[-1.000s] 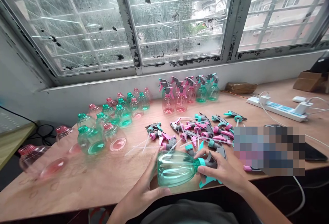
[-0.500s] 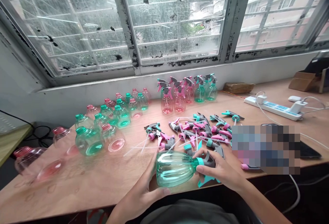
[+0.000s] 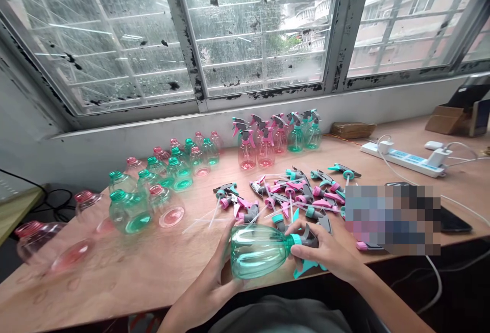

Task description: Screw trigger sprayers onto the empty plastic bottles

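Note:
A clear green bottle (image 3: 256,250) lies sideways over the near table edge, neck to the right. My left hand (image 3: 212,284) is wrapped round its base end from below and behind. My right hand (image 3: 325,256) grips the grey and teal trigger sprayer head (image 3: 308,251) at the bottle's neck, fingers curled over it. Just beyond lies a heap of loose trigger heads (image 3: 294,193), pink, teal and grey, with thin white dip tubes.
Several open green and pink bottles (image 3: 161,185) stand at the left of the wooden table (image 3: 126,272). Finished spray bottles (image 3: 275,136) stand by the window wall. A white power strip (image 3: 406,159) with cables, a black phone (image 3: 454,221) and a cardboard box (image 3: 444,119) lie at the right.
Both hands keep their hold on the bottle and sprayer head; my right fingers have shifted slightly round the neck. The view has drifted a little to the right.

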Available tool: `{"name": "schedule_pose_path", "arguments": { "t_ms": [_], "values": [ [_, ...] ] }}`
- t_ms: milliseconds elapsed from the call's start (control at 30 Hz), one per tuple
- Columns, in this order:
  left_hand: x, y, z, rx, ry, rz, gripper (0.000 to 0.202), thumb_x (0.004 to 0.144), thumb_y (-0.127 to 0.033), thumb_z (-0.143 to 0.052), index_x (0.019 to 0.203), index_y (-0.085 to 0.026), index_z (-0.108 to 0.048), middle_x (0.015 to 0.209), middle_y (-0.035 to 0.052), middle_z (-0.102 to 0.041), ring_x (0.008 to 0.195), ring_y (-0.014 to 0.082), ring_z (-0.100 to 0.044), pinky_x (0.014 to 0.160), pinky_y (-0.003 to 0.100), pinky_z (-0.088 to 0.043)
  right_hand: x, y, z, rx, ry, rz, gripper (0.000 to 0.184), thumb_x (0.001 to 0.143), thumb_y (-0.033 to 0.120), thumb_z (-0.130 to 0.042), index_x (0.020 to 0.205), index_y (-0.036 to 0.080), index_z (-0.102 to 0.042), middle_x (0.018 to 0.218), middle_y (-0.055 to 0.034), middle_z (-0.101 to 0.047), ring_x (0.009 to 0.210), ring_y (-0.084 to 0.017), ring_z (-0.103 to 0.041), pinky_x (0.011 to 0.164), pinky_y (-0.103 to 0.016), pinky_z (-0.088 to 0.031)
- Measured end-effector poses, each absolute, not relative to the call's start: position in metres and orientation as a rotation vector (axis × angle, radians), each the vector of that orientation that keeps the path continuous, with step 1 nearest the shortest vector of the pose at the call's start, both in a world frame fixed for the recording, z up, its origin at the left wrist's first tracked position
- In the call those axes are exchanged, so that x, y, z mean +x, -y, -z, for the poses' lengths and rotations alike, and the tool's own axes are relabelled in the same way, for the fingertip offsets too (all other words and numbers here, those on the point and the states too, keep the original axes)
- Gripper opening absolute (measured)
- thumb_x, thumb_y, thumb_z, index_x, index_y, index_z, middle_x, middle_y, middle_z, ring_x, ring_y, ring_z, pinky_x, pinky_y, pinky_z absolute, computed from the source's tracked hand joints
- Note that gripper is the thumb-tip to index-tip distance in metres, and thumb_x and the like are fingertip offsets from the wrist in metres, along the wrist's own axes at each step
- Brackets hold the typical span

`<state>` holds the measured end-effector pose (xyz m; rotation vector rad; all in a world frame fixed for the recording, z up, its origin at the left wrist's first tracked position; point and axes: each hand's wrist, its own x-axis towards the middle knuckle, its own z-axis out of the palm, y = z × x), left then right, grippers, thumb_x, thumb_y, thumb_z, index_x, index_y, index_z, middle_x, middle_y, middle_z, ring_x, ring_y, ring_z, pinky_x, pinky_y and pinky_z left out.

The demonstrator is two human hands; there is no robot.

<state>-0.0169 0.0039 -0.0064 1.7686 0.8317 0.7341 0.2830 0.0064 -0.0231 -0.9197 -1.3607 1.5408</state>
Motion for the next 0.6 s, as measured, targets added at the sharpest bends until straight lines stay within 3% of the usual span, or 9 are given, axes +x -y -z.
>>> {"name": "schedule_pose_path", "arguments": {
  "t_ms": [200,367,600],
  "values": [
    [-0.018,-0.0042,0.0067,1.729,-0.872,-0.688,0.099,0.096,-0.036,-0.071,0.165,-0.043,0.0,0.177,-0.0003,-0.01,0.162,0.0316,-0.009,0.132,0.049,-0.015,0.2833,-0.0054,0.0247,-0.933,1.364,-1.529,0.037,0.083,0.045,-0.082,0.1,0.022,-0.059,0.064,0.0029,-0.075,0.06,-0.02,-0.07,0.061,-0.03,-0.053],
    [-0.0181,-0.0061,0.0075,1.693,-0.871,-0.691,0.1,0.093,-0.039,-0.074,0.165,-0.041,-0.004,0.175,0.001,-0.019,0.161,0.0335,-0.018,0.132,0.051,-0.016,0.2839,-0.0063,0.0223,-0.924,1.34,-1.542,0.037,0.082,0.045,-0.083,0.1,0.022,-0.06,0.067,0.0021,-0.077,0.061,-0.02,-0.071,0.064,-0.03,-0.052],
    [-0.0171,-0.0054,0.0078,1.747,-0.817,-0.736,0.09,0.101,-0.032,-0.064,0.164,-0.047,-0.001,0.177,-0.0031,-0.006,0.162,0.0332,-0.011,0.13,0.051,-0.023,0.2841,-0.0057,0.0206,-0.919,1.329,-1.538,0.038,0.083,0.046,-0.083,0.101,0.022,-0.06,0.065,0.0025,-0.076,0.061,-0.021,-0.072,0.066,-0.031,-0.051]
  ]
}}
